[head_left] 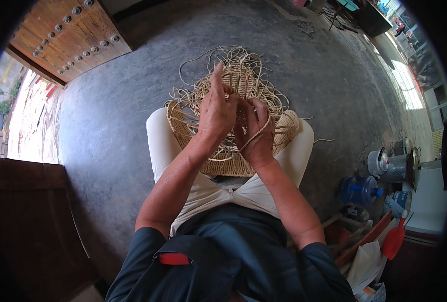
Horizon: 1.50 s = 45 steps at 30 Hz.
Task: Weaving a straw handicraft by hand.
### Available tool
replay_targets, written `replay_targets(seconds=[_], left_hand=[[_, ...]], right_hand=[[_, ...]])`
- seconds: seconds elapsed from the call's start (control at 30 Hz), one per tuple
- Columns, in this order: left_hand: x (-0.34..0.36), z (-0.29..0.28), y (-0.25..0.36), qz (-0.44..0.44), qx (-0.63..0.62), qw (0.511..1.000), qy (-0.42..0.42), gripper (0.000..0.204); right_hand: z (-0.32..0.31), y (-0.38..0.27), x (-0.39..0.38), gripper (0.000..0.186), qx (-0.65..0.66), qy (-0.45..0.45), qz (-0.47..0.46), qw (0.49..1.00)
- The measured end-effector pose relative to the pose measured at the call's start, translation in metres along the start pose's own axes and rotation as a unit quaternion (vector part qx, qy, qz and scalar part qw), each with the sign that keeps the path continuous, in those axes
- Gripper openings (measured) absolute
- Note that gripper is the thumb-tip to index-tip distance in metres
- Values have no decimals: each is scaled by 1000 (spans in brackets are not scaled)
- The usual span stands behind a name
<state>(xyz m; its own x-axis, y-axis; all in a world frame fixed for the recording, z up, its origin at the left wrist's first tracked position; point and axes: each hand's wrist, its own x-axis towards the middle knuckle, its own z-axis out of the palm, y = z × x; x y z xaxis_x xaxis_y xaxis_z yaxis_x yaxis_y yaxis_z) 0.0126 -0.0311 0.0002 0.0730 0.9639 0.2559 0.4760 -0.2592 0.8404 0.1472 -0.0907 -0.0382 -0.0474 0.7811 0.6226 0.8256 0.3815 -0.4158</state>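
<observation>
Between my knees rests a tan woven basket (pixel 227 168), made of straw-like cord, with a tangle of loose cords (pixel 276 100) spilling over its far part and sides. My left hand (pixel 216 113) is over its middle, the index finger stretched upward and the other fingers bent in against the strands. Close beside it, my right hand (pixel 256 136) has its fingers curled and pinched on a cord. One length of that cord loops across the back of this hand. The fingertips meet near each other and partly hide the exact strands they hold.
Grey concrete floor (pixel 118 110) surrounds my legs. A studded wooden door (pixel 77 40) stands at the far left, a dark wooden panel (pixel 25 211) at near left. On the right are a blue water bottle (pixel 358 190), a metal kettle (pixel 378 162) and a red plastic scoop-like thing (pixel 394 240).
</observation>
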Motion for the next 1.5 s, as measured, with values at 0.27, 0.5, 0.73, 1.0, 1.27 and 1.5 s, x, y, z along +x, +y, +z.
replay_targets(seconds=[0.27, 0.5, 0.73, 1.0, 1.27, 1.5], left_hand=[[-8, -1, 10, 30, 32, 999, 17, 61], [-19, -17, -13, 157, 118, 977, 85, 50], [-20, -51, -39, 144, 152, 967, 145, 15], [44, -76, -18, 105, 5, 994, 34, 13], [62, -49, -25, 106, -55, 986, -119, 44], [42, -72, -43, 24, -63, 987, -146, 54]], right_hand=[[-2, -2, 0, 49, 17, 8, -11, 1000], [0, -4, 0, 50, 0, 28, -18, 999], [9, -9, 10, 60, -23, 7, -59, 998], [11, -20, 12, 63, -51, -40, -39, 997], [10, -26, 14, 61, -49, -70, 4, 996], [13, -27, 14, 54, -59, -43, -1, 997]])
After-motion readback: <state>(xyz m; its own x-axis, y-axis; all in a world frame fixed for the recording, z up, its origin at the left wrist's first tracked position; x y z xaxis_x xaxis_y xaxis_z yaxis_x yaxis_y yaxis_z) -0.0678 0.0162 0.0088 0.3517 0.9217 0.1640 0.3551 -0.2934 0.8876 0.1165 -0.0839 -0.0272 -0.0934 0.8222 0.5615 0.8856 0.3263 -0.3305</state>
